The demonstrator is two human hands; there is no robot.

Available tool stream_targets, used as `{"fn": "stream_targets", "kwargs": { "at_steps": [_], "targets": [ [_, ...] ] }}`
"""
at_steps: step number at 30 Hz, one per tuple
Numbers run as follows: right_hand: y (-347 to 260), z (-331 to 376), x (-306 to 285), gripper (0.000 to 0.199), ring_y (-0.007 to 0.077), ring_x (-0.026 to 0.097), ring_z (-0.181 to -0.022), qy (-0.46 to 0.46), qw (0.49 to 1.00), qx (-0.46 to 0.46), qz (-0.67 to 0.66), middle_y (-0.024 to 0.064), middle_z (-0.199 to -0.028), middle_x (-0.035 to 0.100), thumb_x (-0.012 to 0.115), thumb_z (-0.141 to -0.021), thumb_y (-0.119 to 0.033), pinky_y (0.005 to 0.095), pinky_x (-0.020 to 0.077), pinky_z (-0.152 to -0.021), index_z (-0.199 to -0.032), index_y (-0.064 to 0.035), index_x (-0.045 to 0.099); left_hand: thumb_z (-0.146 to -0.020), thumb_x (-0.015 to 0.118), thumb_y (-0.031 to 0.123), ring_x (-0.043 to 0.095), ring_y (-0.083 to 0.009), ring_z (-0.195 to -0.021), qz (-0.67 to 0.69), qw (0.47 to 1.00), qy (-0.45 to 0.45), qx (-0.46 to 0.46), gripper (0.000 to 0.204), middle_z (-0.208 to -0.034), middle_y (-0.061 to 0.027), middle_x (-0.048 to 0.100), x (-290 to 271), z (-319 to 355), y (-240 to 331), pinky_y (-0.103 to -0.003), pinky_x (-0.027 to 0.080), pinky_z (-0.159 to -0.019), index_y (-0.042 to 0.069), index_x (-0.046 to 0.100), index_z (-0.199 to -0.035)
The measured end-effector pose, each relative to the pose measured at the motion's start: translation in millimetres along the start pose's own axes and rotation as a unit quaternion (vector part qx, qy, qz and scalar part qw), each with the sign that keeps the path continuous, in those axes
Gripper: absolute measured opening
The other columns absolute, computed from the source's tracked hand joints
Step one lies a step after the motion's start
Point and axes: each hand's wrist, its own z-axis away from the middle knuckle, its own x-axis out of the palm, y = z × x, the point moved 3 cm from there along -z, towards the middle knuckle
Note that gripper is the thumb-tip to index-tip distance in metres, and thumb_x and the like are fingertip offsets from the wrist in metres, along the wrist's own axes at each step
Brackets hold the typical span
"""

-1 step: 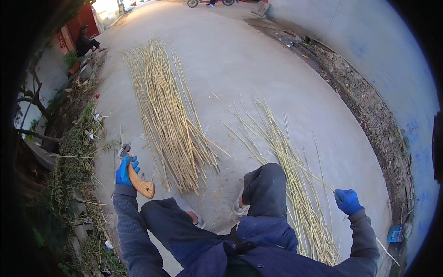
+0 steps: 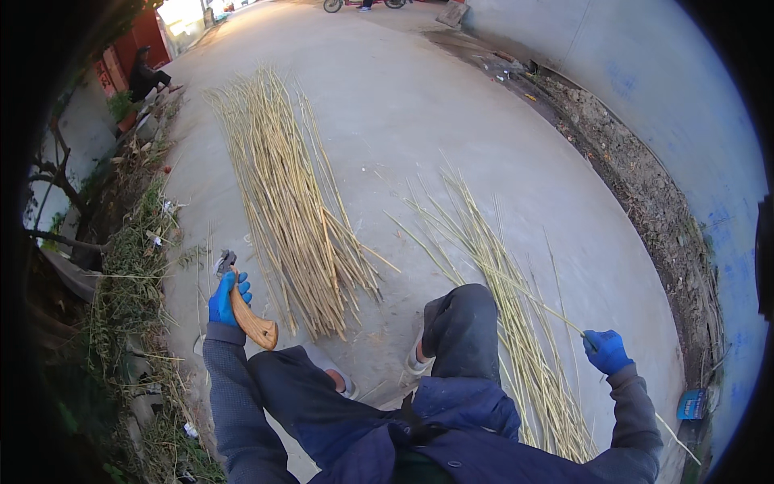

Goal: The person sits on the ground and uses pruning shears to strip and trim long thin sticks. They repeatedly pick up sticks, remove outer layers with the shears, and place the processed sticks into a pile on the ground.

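Note:
My left hand (image 2: 225, 302), in a blue glove, is closed round a wooden-handled tool (image 2: 255, 321) with a dark metal head at its far end; its exact kind cannot be made out. The broad butt of the handle points back toward my left knee. On the right, my gloved right hand (image 2: 609, 352) grips a thin stalk (image 2: 556, 310) that slants across a loose pile of greenish stalks (image 2: 524, 347) beside my right leg. Its other end sticks out past my right sleeve. A larger heap of yellowish-brown stalks (image 2: 294, 194) lies ahead, left of centre.
Weeds and litter (image 2: 133, 306) border the concrete lane on the left. A pale wall (image 2: 677, 97) and a dirt strip (image 2: 637, 177) run along the right, with a small blue box (image 2: 691, 405) near me. A person (image 2: 145, 77) sits far left; a two-wheeler (image 2: 363, 4) stands far ahead.
My left hand has shifted slightly to the right with the tool. My right hand still grips the stalk in nearly the same place.

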Motion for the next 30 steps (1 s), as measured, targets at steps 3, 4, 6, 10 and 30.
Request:
{"fn": "stream_targets", "kwargs": {
  "at_steps": [3,4,6,10,30],
  "targets": [
    [12,28,29,0.003,0.0307,0.059,-0.057,-0.012,0.999,0.032,0.0,0.0089,-0.062,0.059,0.059,-0.084,-0.014,0.0441,0.0448,-0.054,-0.085,-0.012,0.061,-0.091,0.066,0.037,0.061,-0.0137,-0.084,0.0,0.999,-0.038,0.013,0.049,-0.113,-0.0073,0.064,54,12,-12,-0.029,0.052,-0.07,0.005,0.057,-0.126],
    [18,39,41,0.003,0.0309,0.06,-0.058,-0.028,0.998,0.054,0.01,0.009,-0.063,0.06,0.059,-0.084,-0.014,0.044,0.0454,-0.055,-0.085,-0.0121,0.061,-0.091,0.066,0.036,0.061,-0.0136,-0.084,0.003,0.998,-0.07,0.004,0.048,-0.113,-0.0076,0.064,72,11,-23,-0.028,0.052,-0.069,0.004,0.057,-0.126],
    [26,61,61,0.005,0.0318,0.061,-0.059,-0.045,0.996,0.079,0.015,0.0094,-0.064,0.061,0.058,-0.084,-0.017,0.0444,0.0465,-0.057,-0.085,-0.0135,0.061,-0.091,0.066,0.038,0.06,-0.0122,-0.084,-0.026,0.996,-0.083,-0.001,0.052,-0.112,-0.0067,0.063,86,10,-36,-0.027,0.053,-0.066,0.003,0.055,-0.128],
    [38,109,93,0.007,0.0342,0.062,-0.064,-0.126,0.98,0.155,-0.014,0.0105,-0.068,0.062,0.056,-0.084,-0.02,0.0459,0.0474,-0.059,-0.081,-0.0138,0.058,-0.09,0.065,0.045,0.056,-0.0127,-0.096,-0.082,0.99,-0.106,-0.035,0.062,-0.121,-0.004,0.06,85,-6,-68,-0.03,0.048,-0.08,0.005,0.051,-0.135],
    [115,245,162,0.036,0.0239,0.066,-0.108,-0.502,0.722,0.427,0.21,0.0076,-0.114,0.07,0.063,-0.081,-0.037,0.0426,0.0456,-0.09,-0.11,-0.0163,0.07,-0.092,0.065,0.036,0.062,-0.0152,-0.07,-0.067,0.992,-0.087,-0.056,0.05,-0.103,-0.012,0.067,135,31,-47,-0.027,0.054,-0.062,-0.004,0.057,-0.122]
  ]
}}
